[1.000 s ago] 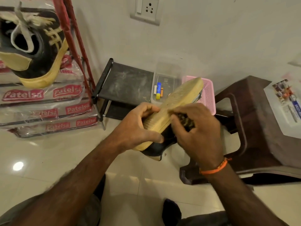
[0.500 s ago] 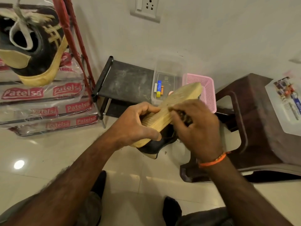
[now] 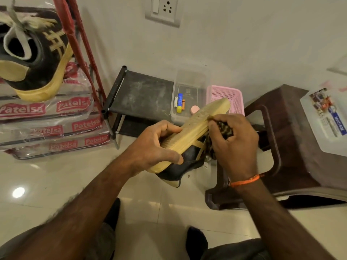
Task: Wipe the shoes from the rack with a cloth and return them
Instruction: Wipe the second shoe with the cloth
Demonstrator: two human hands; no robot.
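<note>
- At about 10 o'clock you can see one shoe (image 3: 35, 59) sitting high on the red rack (image 3: 75, 34). It is black with a yellow sole, and it is well away from both of your hands.
- Under it lie stacked packs (image 3: 47, 126) with red labels. I count at least four layers.
- Near the middle, at about 12 o'clock, stands one low black shelf (image 3: 142, 96). One clear box (image 3: 189, 94) sits on it with a few small sticks inside, and one pink basket (image 3: 227, 96) is just beside the box.
- Your left hand (image 3: 155, 145) grips the heel end of the second shoe (image 3: 189, 136). Your fingers (image 3: 169, 128) curl over the sole and your thumb presses on the near side.
- That shoe is held up in the air, sole up. Its long way runs from about 7 o'clock at the heel to about 1 o'clock at the toe.
- Your right hand (image 3: 234, 143) is at the 3 o'clock side of the shoe, touching its edge. Its fingers are curled tight around one dark spotted cloth (image 3: 224, 129).
- So the cloth hand is the nearer one to the toe half. I think the next rub should go along the shoe's long way.
- At about 3 o'clock there is one brown stool (image 3: 293, 139), with one white box (image 3: 326, 119) on top.
- In all that is two shoes, one cloth, two hands.
</note>
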